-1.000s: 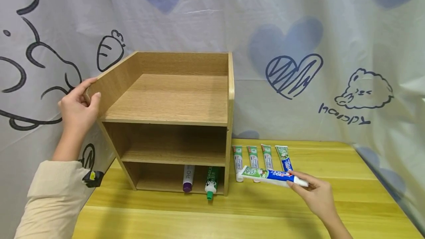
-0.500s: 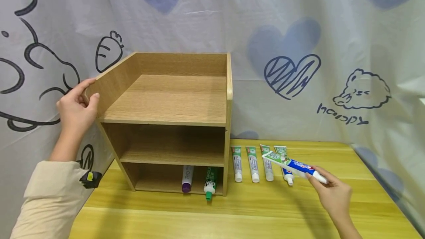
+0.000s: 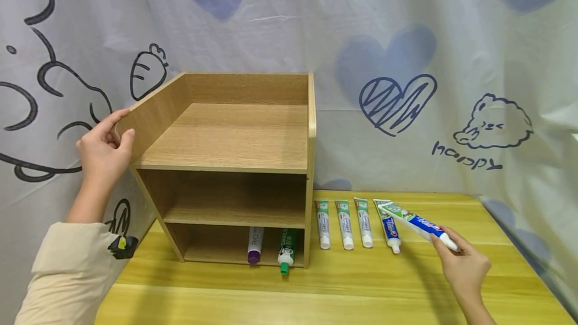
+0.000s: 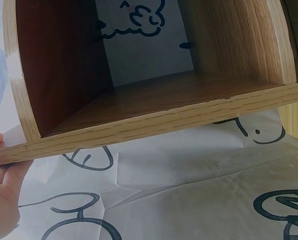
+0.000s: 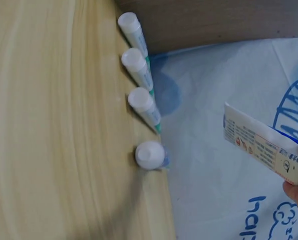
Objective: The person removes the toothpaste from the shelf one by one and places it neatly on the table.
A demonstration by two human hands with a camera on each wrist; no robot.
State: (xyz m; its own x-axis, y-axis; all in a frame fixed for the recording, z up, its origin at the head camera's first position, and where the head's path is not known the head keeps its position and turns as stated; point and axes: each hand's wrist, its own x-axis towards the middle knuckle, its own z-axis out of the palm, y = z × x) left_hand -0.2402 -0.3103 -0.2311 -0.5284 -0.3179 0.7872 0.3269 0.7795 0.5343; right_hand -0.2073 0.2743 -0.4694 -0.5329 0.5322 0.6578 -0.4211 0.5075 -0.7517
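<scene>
In the head view my right hand (image 3: 467,267) pinches a green, blue and white toothpaste tube (image 3: 420,224) near its white cap, the flat end pointing up and left above the table. Its printed back (image 5: 261,145) faces the right wrist camera. Below and left of it lies a matching toothpaste tube (image 3: 389,229), partly overlapped in the head view. Three green and white tubes (image 3: 344,227) lie in a row beside it. My left hand (image 3: 106,149) grips the upper left side panel of a wooden shelf (image 3: 239,168), thumb inside and fingers outside.
A purple-capped tube (image 3: 255,246) and a green-capped tube (image 3: 287,251) lie in the shelf's bottom compartment, caps toward the front edge. The yellow wooden table (image 3: 253,300) extends in front and to the right. A drawn-on curtain (image 3: 388,164) hangs behind.
My right hand has carried the toothpaste tube to the right, away from the shelf, uncovering the tubes in the row. The left hand stays on the shelf.
</scene>
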